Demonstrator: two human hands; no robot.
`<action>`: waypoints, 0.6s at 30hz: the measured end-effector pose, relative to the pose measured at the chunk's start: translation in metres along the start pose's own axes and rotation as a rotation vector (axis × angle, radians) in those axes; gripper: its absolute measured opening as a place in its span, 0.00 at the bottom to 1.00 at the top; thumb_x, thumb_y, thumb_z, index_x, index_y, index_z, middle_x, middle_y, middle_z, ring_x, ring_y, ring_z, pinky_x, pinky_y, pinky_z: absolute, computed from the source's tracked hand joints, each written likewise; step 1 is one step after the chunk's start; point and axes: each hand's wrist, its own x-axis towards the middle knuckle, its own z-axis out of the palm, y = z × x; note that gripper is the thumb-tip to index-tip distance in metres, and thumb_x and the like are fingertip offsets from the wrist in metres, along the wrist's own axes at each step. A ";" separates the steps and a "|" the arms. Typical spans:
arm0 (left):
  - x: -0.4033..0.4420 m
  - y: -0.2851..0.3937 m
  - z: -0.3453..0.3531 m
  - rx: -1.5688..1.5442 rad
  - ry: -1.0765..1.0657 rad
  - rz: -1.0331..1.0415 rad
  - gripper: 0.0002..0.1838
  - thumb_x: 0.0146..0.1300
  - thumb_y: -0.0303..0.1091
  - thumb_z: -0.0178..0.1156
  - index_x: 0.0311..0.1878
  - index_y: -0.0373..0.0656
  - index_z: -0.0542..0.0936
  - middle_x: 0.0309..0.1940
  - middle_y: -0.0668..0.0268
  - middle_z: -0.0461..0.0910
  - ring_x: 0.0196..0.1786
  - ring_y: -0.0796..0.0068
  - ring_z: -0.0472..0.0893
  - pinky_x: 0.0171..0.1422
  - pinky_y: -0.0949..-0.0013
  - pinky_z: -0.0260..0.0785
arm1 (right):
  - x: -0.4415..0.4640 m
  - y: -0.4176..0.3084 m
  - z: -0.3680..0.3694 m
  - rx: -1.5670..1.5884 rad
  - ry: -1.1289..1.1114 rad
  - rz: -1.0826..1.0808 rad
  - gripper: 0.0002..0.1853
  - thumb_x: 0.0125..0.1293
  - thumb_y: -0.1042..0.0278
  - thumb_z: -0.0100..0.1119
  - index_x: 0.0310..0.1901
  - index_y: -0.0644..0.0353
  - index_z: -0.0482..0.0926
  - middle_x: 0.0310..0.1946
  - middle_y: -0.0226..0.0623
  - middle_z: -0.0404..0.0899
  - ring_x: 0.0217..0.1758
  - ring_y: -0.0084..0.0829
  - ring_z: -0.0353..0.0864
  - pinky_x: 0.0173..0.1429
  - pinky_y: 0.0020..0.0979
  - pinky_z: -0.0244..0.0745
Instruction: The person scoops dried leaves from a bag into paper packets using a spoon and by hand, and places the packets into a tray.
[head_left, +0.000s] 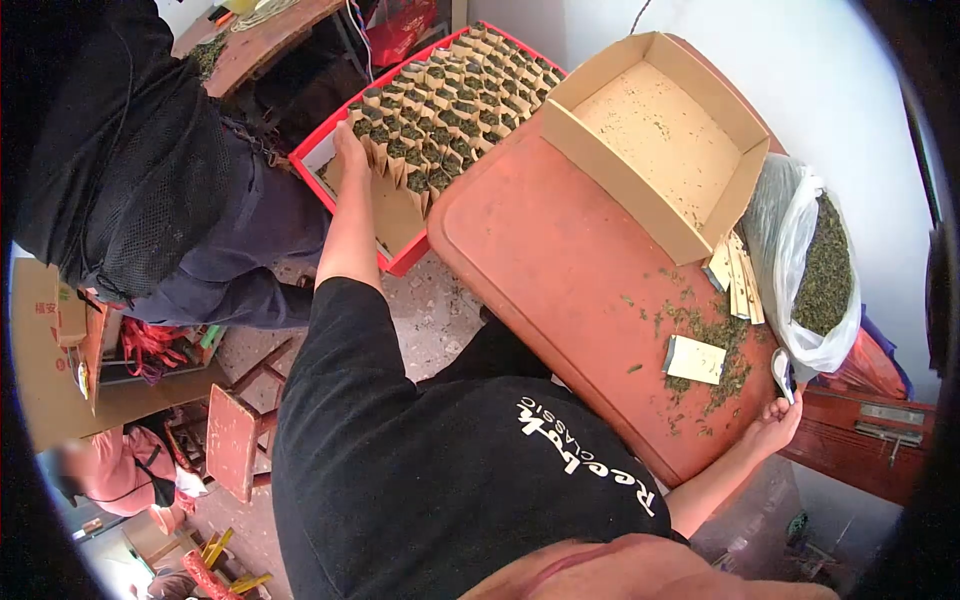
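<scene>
My left hand point(349, 155) reaches into a red-rimmed box point(400, 266) at its near left side. Its partly visible fingers look stretched out against the end of the rows of small brown paper bags point(440, 125), filled with dark green dried leaves. At the table's right edge, my right hand point(772, 428) is closed on the handle of a white spoon point(782, 374). Beside the spoon, a clear plastic sack point(835, 345) stands full of dried leaves point(824, 270). A pale paper bag point(695, 360) lies flat among scattered leaves point(735, 385).
A brown cardboard tray point(665, 140) with leaf crumbs sits on the red table point(540, 260). Several flat paper bags point(737, 280) lean by it. Another person point(170, 170) stands close on the left, near a wooden stool point(232, 440). A second person point(125, 470) is further off.
</scene>
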 end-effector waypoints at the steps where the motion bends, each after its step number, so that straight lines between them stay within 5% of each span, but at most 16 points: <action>1: 0.002 0.000 -0.001 -0.042 -0.036 -0.006 0.29 0.77 0.51 0.42 0.61 0.34 0.78 0.58 0.54 0.78 0.60 0.63 0.77 0.64 0.60 0.68 | 0.001 0.000 0.000 -0.013 0.007 -0.003 0.21 0.77 0.60 0.48 0.60 0.69 0.74 0.25 0.28 0.77 0.22 0.17 0.68 0.25 0.20 0.59; 4: -0.025 0.025 0.009 0.016 0.021 -0.061 0.30 0.79 0.50 0.34 0.64 0.36 0.75 0.56 0.57 0.80 0.55 0.62 0.81 0.62 0.61 0.72 | 0.002 0.002 -0.002 -0.032 0.014 -0.005 0.19 0.77 0.60 0.50 0.58 0.68 0.76 0.25 0.27 0.77 0.22 0.17 0.68 0.25 0.20 0.59; 10: -0.024 0.024 0.016 -0.004 -0.046 -0.021 0.31 0.79 0.51 0.34 0.66 0.35 0.73 0.57 0.56 0.79 0.56 0.61 0.80 0.63 0.60 0.71 | -0.002 -0.001 0.005 -0.014 0.027 0.008 0.18 0.77 0.61 0.50 0.58 0.66 0.76 0.26 0.27 0.76 0.22 0.16 0.67 0.25 0.19 0.59; 15: -0.028 0.024 0.016 -0.167 0.073 -0.069 0.32 0.73 0.56 0.47 0.58 0.33 0.79 0.51 0.57 0.82 0.54 0.62 0.81 0.59 0.60 0.73 | 0.003 0.005 -0.004 0.013 -0.046 0.013 0.20 0.78 0.62 0.48 0.62 0.67 0.73 0.28 0.27 0.75 0.25 0.15 0.65 0.26 0.18 0.59; 18: -0.024 0.020 0.013 -0.109 0.079 -0.056 0.31 0.74 0.54 0.46 0.59 0.32 0.79 0.52 0.57 0.82 0.54 0.62 0.81 0.59 0.60 0.72 | 0.003 0.004 -0.002 0.010 -0.018 -0.001 0.18 0.76 0.60 0.51 0.56 0.66 0.76 0.25 0.28 0.77 0.22 0.16 0.68 0.24 0.19 0.58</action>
